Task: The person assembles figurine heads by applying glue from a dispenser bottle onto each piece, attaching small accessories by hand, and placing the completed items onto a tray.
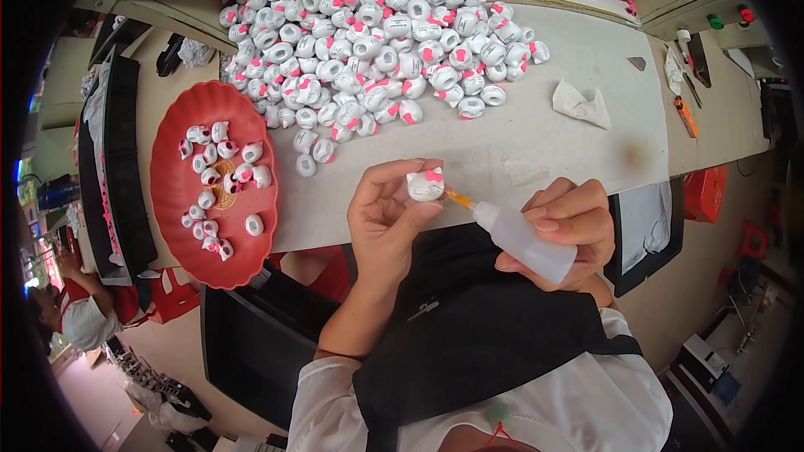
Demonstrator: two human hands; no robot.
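Above lap — left hand [383,216] pinches white cat figurine [425,185]; right hand [571,222] clamps glue bottle [523,242], nozzle touching figurine.

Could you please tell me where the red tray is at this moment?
In the head view, the red tray sits at the table's left end, left of the left hand and just below-left of the white figurine pile.

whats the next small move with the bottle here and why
Probably a gentle squeeze of the white squeeze bottle in the right hand: its orange nozzle tip already sits at the side of the small white figurine with a pink bow, which the left hand holds up.
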